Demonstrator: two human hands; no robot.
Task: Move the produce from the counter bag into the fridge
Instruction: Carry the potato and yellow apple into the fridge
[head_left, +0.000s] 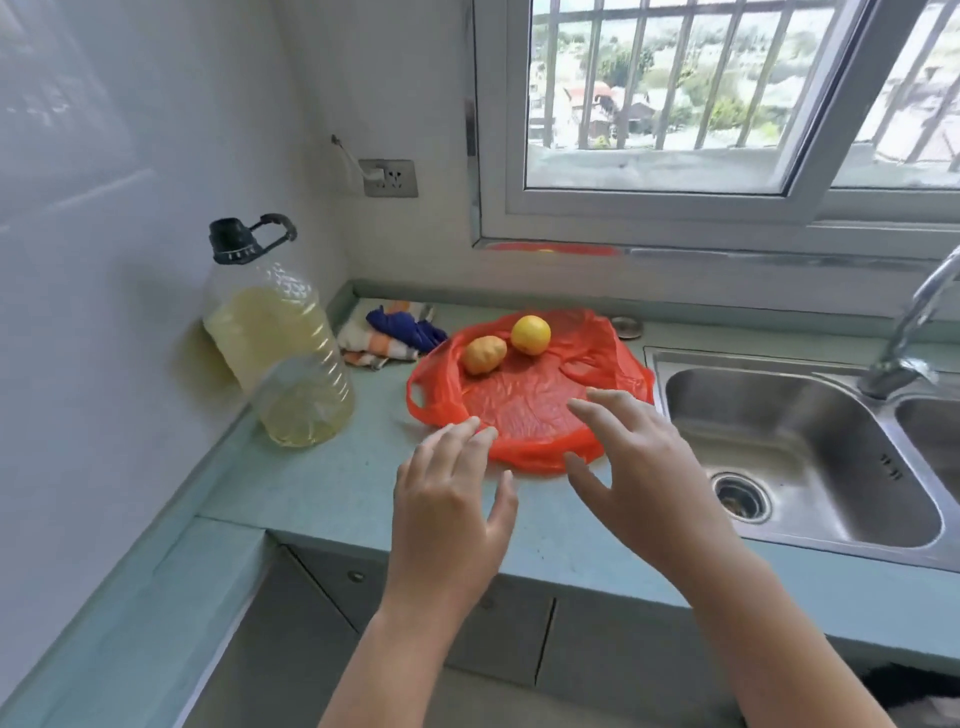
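Kitchen corner seen from above, pale green surface (322, 483) running along a white wall toward a window.

Far left: large clear plastic jug of yellow oil (278, 343) with a black cap and handle, standing upright near the wall. Just right of it, against the back edge: crumpled striped cloth with a blue patch (389, 335).

Centre: flattened red plastic bag (524, 400), spread open on the surface. On its far part, 2 pieces of produce lying close together: a knobbly tan potato (484, 354) on the left, a round yellow-orange citrus fruit (530, 335) on the right.

Front centre: 2 bare hands reaching forward. Left hand (447, 499) open, fingers spread, fingertips at the near edge of the bag, gripping nothing. Right hand (639, 467) likewise open and empty, hovering over the near right part of the bag. Neither touching the produce.

Right: stainless steel double sink (810, 525) with a curved tap (909, 332), sunk into the surface just beside the bag.

Progress, as a judgement: early or midway. 2 items left on the bag, none in hand, no fridge in view. Remaining: picking up both pieces and carrying them to the fridge.
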